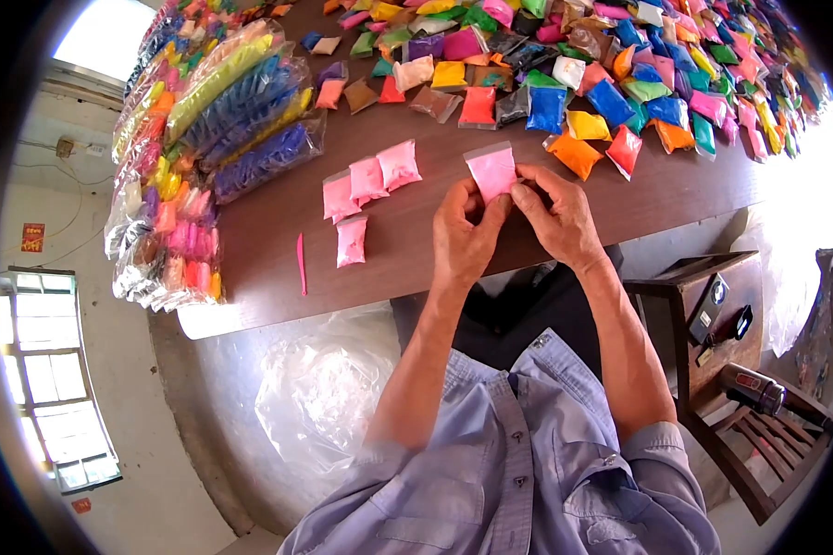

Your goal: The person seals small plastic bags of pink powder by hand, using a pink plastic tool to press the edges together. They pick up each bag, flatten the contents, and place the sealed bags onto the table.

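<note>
Between my two hands is a small clear packet of pink clay (492,172), held up over the near part of the brown table. My left hand (466,227) grips its lower left side, with the thumb pressed on the front. On the right side, my right hand (555,211) pinches the packet with thumb and fingers. To the left lie several similar pink packets (367,179) in a slanting row, and one more pink packet (351,242) sits just below them. A pink plastic knife-like tool (302,265) lies farther left.
A large heap of coloured packets (611,74) covers the table's far side. Bundled packets in clear bags (241,102) are stacked at the left end. A wooden stool (703,305) and a chair (768,444) with a dark bottle-like object (752,388) stand right. Clear plastic (324,388) lies on the floor.
</note>
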`<action>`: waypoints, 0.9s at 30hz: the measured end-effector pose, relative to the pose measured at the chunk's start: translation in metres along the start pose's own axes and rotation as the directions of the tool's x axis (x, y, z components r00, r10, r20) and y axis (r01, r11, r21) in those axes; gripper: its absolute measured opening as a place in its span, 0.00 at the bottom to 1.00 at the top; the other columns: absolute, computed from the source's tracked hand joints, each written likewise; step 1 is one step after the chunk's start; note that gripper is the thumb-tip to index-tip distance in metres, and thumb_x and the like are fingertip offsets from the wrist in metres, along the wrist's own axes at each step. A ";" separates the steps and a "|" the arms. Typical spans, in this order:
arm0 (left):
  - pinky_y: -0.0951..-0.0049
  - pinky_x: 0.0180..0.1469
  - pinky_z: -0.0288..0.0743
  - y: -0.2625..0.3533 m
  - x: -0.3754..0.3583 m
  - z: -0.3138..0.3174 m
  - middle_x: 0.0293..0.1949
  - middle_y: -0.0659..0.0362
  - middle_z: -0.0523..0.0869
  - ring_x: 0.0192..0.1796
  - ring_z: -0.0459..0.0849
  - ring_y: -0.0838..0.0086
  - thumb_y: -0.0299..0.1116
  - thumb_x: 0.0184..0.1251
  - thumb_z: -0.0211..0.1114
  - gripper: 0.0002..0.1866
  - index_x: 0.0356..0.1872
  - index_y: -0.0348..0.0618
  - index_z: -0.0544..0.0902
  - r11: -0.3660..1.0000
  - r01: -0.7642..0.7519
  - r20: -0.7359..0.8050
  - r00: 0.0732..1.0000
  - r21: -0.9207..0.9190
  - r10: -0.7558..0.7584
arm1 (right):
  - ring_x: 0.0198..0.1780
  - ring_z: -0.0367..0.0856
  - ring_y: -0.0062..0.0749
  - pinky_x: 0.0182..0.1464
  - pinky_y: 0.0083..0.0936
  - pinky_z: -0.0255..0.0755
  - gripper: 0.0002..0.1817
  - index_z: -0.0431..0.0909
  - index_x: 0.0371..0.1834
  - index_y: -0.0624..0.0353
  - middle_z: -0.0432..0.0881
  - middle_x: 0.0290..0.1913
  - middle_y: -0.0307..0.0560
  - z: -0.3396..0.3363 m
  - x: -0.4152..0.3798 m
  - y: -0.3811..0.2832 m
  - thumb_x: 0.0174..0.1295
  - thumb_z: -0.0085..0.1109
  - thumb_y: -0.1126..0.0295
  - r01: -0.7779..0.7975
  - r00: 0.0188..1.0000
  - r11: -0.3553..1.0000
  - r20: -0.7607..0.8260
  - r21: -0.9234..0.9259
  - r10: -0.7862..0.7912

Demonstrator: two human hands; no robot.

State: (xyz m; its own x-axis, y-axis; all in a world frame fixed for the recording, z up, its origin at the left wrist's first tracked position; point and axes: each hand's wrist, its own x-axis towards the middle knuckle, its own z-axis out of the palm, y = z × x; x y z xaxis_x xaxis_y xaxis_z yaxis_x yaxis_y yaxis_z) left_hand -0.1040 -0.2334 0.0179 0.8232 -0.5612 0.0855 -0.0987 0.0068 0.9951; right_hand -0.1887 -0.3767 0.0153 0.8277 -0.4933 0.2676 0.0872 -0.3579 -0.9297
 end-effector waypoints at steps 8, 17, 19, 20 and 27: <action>0.77 0.50 0.82 0.000 0.000 -0.004 0.45 0.57 0.92 0.46 0.87 0.81 0.29 0.79 0.70 0.13 0.57 0.31 0.84 0.999 -0.025 -0.013 1.000 -0.026 0.025 | 0.41 0.84 0.28 0.44 0.27 0.79 0.15 0.85 0.58 0.66 0.88 0.43 0.49 -0.002 -0.001 0.000 0.75 0.66 0.68 -0.057 0.998 0.996 0.009 0.066 0.057; 0.77 0.50 0.81 0.004 0.000 -0.001 0.44 0.61 0.92 0.45 0.86 0.82 0.29 0.79 0.71 0.12 0.56 0.32 0.86 0.995 -0.016 0.010 1.000 -0.100 0.017 | 0.39 0.83 0.30 0.42 0.28 0.77 0.10 0.84 0.50 0.66 0.85 0.40 0.47 -0.001 0.001 0.005 0.73 0.67 0.71 -0.019 1.000 0.997 0.009 0.069 0.019; 0.78 0.48 0.80 0.005 0.000 -0.003 0.43 0.62 0.91 0.44 0.85 0.84 0.30 0.79 0.71 0.12 0.55 0.33 0.86 0.991 0.008 0.008 1.000 -0.134 -0.007 | 0.39 0.83 0.32 0.42 0.28 0.77 0.10 0.84 0.50 0.66 0.85 0.41 0.48 -0.001 0.001 0.008 0.72 0.68 0.71 0.027 1.000 1.000 0.000 0.013 -0.027; 0.79 0.46 0.78 0.005 0.000 -0.005 0.41 0.64 0.90 0.43 0.83 0.85 0.30 0.79 0.71 0.11 0.53 0.33 0.87 0.998 0.016 0.003 1.000 -0.065 -0.016 | 0.40 0.81 0.26 0.44 0.25 0.75 0.09 0.84 0.51 0.65 0.84 0.40 0.44 -0.001 0.001 0.009 0.74 0.67 0.71 0.049 0.999 0.999 0.006 0.010 -0.049; 0.82 0.37 0.71 0.004 0.001 -0.006 0.35 0.70 0.85 0.36 0.76 0.89 0.33 0.78 0.73 0.10 0.47 0.35 0.88 0.999 -0.002 -0.004 1.000 -0.048 0.002 | 0.40 0.85 0.36 0.42 0.30 0.77 0.10 0.85 0.47 0.65 0.86 0.40 0.52 -0.003 0.002 -0.002 0.70 0.69 0.70 -0.076 0.997 0.996 0.029 0.049 0.075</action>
State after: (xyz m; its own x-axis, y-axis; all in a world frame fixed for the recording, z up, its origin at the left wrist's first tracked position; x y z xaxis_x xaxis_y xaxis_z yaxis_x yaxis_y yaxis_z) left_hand -0.1007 -0.2289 0.0221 0.8250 -0.5583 0.0877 -0.0737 0.0476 0.9961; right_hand -0.1890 -0.3790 0.0188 0.8475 -0.4956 0.1899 0.0510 -0.2802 -0.9586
